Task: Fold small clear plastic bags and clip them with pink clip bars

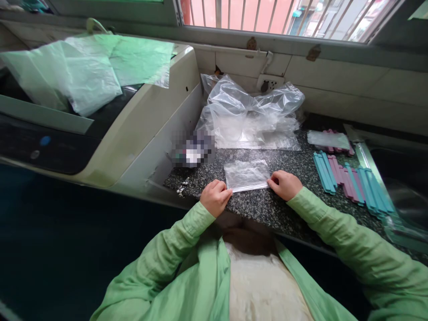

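- Left hand [216, 196]: fingers curled together, the fingertips pinching the lower left corner of the small clear bag [246, 174].
- Right hand [284, 184]: fingers curled together, the fingertips pinching the lower right corner of the same bag, along its near edge.
- Small clear bag: lies flat at centre frame on the speckled stone counter [264, 205], between the two hands, its thickened strip edge facing the person. Contents, if any, cannot be told.
- Green sleeves [337, 227]: cover both forearms, running from the wrists to the lower edge of the frame.
- Small metal pieces [182, 187]: a loose cluster on the counter, left of the left hand, near the counter's edge and apart from the hand.
- Coloured sticks [351, 183]: teal and pink, laid side by side in a row at right of frame, well apart from the right hand.
- Second filled bag [329, 140]: holds pink sticks, lies above the row, at right of frame.
- Large crumpled clear plastic bag [250, 111]: sits behind the small bag, against the tiled wall, upper centre.
- Blurred item [194, 151]: left of the crumpled bag; identity cannot be told.
- Cream machine housing [160, 120]: fills the left of the frame, with pale green plastic bags [90, 71] draped on top, upper left.
- Barred window [284, 15]: upper right of frame.
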The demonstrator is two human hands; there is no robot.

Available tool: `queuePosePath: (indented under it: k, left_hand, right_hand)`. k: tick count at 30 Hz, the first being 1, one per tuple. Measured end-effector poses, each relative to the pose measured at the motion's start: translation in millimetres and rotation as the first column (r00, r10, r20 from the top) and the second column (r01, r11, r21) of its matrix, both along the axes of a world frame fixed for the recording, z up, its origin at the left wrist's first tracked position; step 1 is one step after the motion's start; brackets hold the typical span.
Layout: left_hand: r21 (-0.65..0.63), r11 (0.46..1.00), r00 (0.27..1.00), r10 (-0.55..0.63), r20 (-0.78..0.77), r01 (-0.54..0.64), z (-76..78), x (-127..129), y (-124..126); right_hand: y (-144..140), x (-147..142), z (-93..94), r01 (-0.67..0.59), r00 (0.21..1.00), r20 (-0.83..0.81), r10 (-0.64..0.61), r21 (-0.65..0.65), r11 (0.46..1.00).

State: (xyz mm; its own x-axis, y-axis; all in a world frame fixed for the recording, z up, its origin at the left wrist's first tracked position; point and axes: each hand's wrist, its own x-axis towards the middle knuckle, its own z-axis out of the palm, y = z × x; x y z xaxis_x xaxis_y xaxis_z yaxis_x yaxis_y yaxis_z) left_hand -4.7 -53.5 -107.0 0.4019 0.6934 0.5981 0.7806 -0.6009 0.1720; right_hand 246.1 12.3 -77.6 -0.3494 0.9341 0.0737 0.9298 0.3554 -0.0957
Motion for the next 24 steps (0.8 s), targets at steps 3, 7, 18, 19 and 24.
queuePosePath:
  k: [3,7,18,19,24]
  left_hand:
    - [0.009,1.000,1.000,-0.005,0.022,0.005,0.0,-1,0]
    - [0.003,1.000,1.000,-0.005,0.026,0.005,1.2,-1,0]
    - [-0.006,1.000,1.000,-0.003,0.018,0.003,1.1,-2,-1]
    - [-0.010,1.000,1.000,-0.005,0.020,0.005,1.1,-2,-1]
    - [-0.036,0.999,1.000,-0.002,0.022,0.003,2.7,-1,0]
  right_hand:
    - [0,6,0.5,-0.002,1.000,0.000,0.002,0.026,1.000]
    - [-7,2,6.6,-0.108,0.991,-0.049,0.122,0.224,0.969]
    - [-10,-12,-17.1,-0.350,0.910,-0.129,0.393,0.264,0.899]
    - [-8,-3,-18.3,-0.326,0.920,-0.134,0.368,0.256,0.910]
    - [-3,28,-13.8,-0.290,0.937,-0.134,0.322,0.211,0.933]
